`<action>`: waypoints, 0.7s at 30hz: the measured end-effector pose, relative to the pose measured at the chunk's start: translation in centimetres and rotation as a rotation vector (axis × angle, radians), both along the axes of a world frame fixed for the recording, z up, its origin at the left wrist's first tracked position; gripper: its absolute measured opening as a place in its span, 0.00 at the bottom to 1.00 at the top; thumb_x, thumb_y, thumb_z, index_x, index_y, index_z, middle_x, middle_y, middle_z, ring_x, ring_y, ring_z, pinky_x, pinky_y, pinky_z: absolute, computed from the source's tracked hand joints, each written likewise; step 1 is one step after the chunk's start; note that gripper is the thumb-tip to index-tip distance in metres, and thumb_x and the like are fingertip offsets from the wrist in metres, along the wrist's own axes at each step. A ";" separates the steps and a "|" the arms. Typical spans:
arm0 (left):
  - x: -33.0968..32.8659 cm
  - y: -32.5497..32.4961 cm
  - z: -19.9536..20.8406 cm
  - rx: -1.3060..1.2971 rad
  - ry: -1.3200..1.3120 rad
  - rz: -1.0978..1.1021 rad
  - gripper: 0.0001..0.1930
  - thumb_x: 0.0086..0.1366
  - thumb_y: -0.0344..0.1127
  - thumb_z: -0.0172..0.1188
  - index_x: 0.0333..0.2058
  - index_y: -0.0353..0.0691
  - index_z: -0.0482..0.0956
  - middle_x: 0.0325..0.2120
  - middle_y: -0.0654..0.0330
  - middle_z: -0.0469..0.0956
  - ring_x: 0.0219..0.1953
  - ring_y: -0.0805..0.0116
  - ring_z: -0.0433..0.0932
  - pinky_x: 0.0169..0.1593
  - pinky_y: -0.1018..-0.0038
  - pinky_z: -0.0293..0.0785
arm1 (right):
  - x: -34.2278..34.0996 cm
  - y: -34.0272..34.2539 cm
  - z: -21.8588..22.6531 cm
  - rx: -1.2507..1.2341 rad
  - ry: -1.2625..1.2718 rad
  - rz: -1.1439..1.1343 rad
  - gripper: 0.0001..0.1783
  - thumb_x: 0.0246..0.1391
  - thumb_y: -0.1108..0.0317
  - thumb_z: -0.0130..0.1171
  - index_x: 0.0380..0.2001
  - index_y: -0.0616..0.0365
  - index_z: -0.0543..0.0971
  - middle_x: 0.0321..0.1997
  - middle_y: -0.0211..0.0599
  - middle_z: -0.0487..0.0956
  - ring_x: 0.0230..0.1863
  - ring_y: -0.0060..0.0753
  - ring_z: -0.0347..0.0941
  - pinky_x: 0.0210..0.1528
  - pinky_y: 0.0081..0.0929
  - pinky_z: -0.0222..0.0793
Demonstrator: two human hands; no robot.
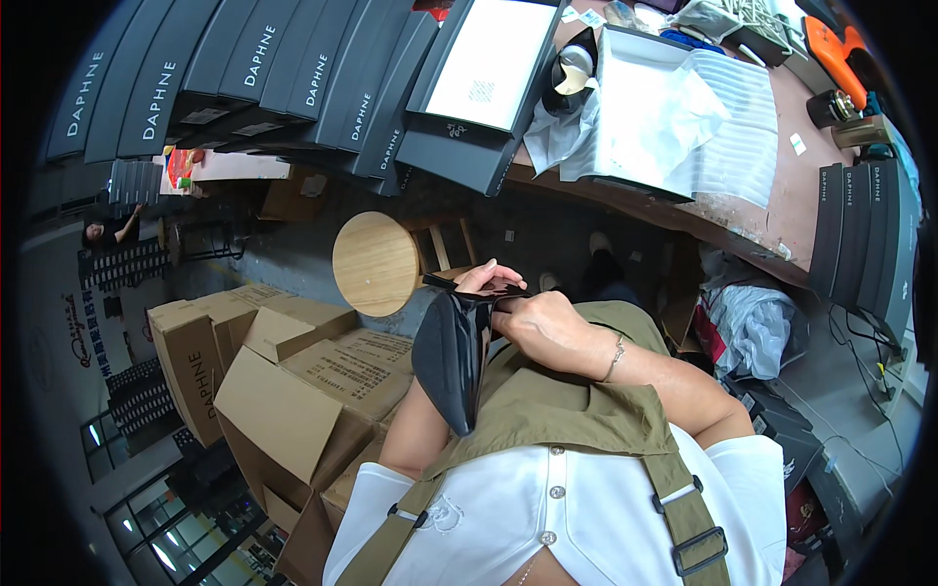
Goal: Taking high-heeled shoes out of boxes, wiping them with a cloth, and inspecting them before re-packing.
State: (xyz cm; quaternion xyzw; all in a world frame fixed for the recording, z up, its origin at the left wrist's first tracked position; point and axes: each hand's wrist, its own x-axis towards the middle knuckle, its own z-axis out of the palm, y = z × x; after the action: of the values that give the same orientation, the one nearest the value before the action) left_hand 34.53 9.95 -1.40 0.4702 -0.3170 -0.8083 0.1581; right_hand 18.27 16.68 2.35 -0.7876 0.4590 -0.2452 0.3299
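A glossy black pointed shoe (448,356) is held in front of my apron, its toe tilted down toward my body. My left hand (488,277) is closed on the far end of the shoe; the shoe hides part of that wrist and forearm. With curled fingers, my right hand (550,326) grips the same end from the right side. Its fingertips are partly hidden. On the table beyond, a second black shoe (572,80) with a pale insole rests on white paper, beside an open shoebox (625,59) lined with white tissue paper (674,122).
Dark grey shoeboxes (327,73) stand in a row at the far left, and several more (860,220) at the right. A box with a white top (489,63) lies between. Brown cartons (283,410) and a round wooden stool (375,264) are on the left. A distant person (112,232) is at far left.
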 end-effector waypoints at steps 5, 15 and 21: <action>0.4 0.3 -1.4 0.017 -0.020 0.014 0.21 0.70 0.44 0.41 0.34 0.32 0.78 0.33 0.50 0.80 0.38 0.63 0.78 0.47 0.69 0.73 | 0.4 -0.3 -0.7 -0.088 0.017 0.060 0.07 0.45 0.72 0.52 0.29 0.60 0.76 0.28 0.40 0.77 0.27 0.38 0.77 0.26 0.33 0.73; 1.1 -0.4 -1.2 0.071 0.281 0.153 0.22 0.71 0.43 0.39 0.37 0.30 0.77 0.33 0.47 0.79 0.38 0.52 0.80 0.46 0.62 0.76 | -1.4 1.5 0.3 0.207 -0.542 -0.148 0.09 0.47 0.66 0.60 0.25 0.60 0.75 0.25 0.43 0.73 0.27 0.47 0.72 0.31 0.36 0.68; 1.6 -0.7 -1.2 0.155 0.355 0.276 0.22 0.71 0.43 0.40 0.36 0.29 0.77 0.32 0.47 0.79 0.37 0.51 0.80 0.47 0.58 0.77 | -3.8 2.6 0.5 0.530 -0.516 -0.265 0.20 0.52 0.64 0.62 0.45 0.62 0.71 0.47 0.47 0.73 0.46 0.41 0.72 0.48 0.30 0.68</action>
State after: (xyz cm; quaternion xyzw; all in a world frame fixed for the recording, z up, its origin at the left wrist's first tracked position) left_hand 36.15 9.22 -2.59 0.3702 -0.1538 -0.8710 0.2840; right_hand 14.46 19.23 2.84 -0.5216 0.5061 -0.3486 0.5918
